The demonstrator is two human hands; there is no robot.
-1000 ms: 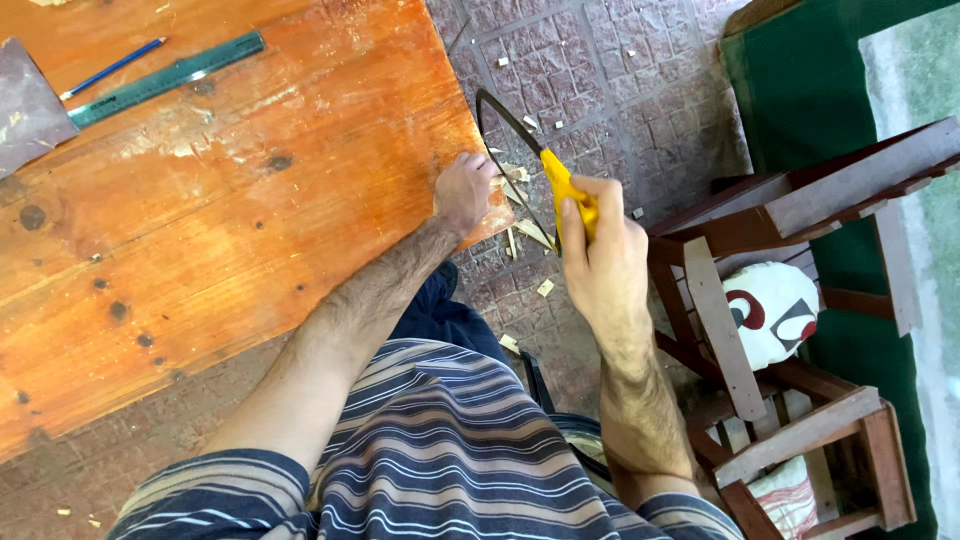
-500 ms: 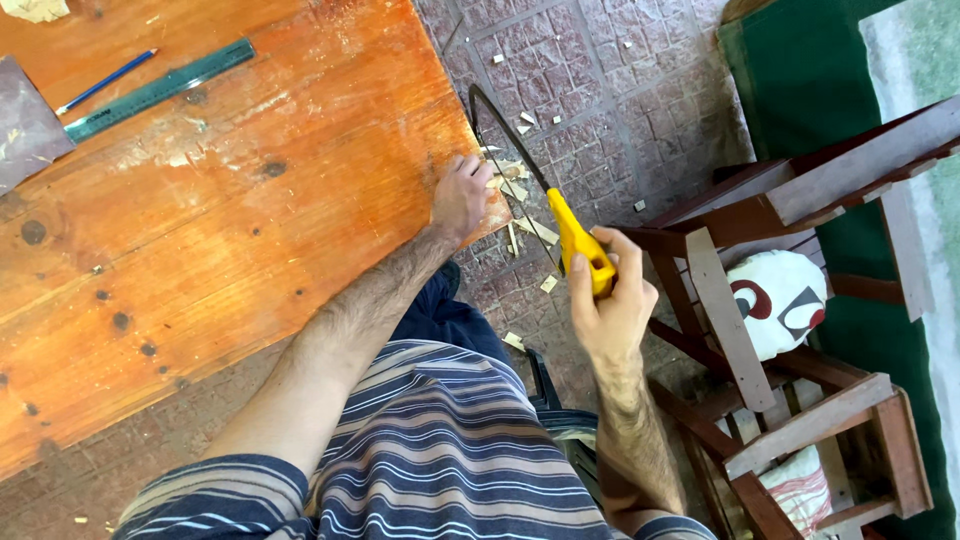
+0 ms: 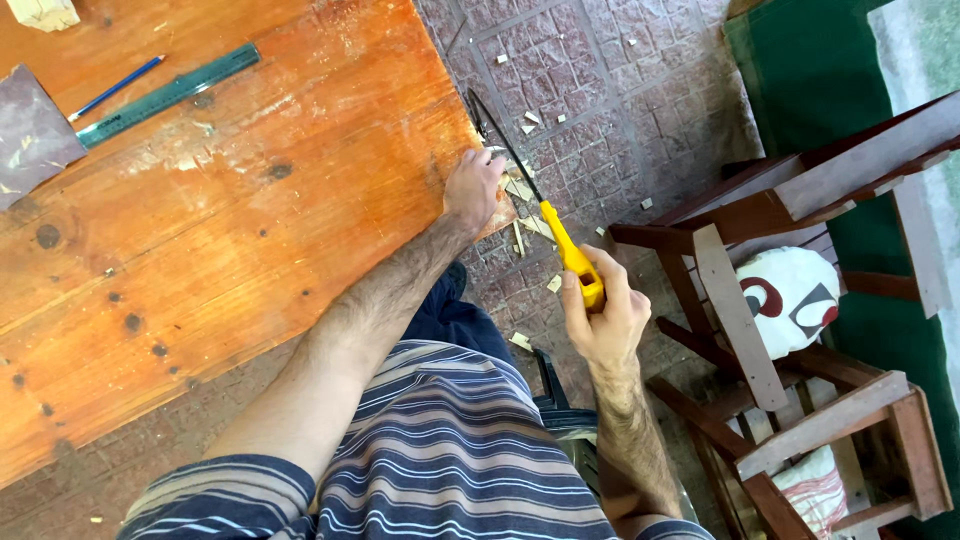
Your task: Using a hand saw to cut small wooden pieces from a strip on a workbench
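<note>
Right hand point(image 3: 605, 320) drawn back toward me since half second ago, saw point(image 3: 540, 215) pulled through stroke. Fingers wrapped tight on yellow handle. Left hand point(image 3: 472, 188) unmoved, fingers pressing small workpiece point(image 3: 497, 153) at worktop point(image 3: 250, 220) edge, blade alongside. Offcuts point(image 3: 522, 190) litter floor; cut under way, I judge.

No packages, labels, signs or screens show anywhere around the person's fingers or elsewhere in the view.
</note>
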